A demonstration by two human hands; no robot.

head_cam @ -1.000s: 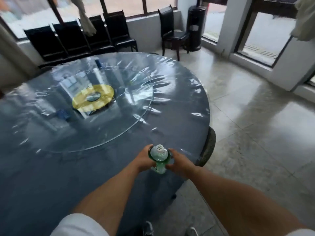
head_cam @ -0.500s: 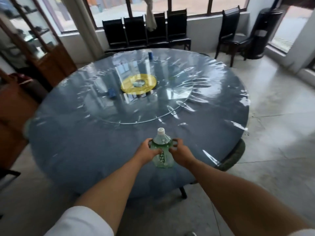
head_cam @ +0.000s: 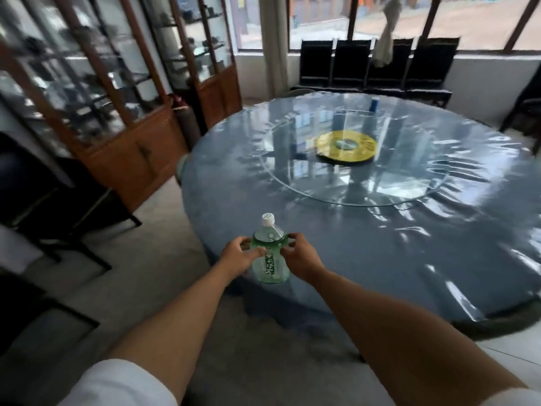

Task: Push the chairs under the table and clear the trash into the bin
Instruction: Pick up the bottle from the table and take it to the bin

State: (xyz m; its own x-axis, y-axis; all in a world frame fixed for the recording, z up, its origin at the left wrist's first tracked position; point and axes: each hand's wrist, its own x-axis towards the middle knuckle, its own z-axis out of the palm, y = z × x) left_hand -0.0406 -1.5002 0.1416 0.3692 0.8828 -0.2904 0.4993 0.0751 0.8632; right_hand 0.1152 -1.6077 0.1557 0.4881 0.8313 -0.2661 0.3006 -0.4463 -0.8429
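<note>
A green plastic bottle (head_cam: pixel 269 256) with a white cap is held upright between both hands at the near edge of the big round table (head_cam: pixel 380 247). My left hand (head_cam: pixel 238 257) grips its left side and my right hand (head_cam: pixel 301 260) grips its right side. The table wears a blue cloth under clear plastic, with a glass turntable (head_cam: pixel 351 171) and a yellow disc (head_cam: pixel 345 145) in the middle. A small blue can (head_cam: pixel 374 104) stands at the far edge. No bin is in view.
Several black chairs (head_cam: pixel 377 65) line the window wall behind the table. Wooden glass-fronted cabinets (head_cam: pixel 126 112) stand along the left wall. Dark chair frames (head_cam: pixel 58 206) crowd the left floor. A grey floor gap runs between the cabinets and the table.
My view has swung left, bringing the cabinets into sight and moving the table to the right. The bottle has stayed in both hands and now stands more upright.
</note>
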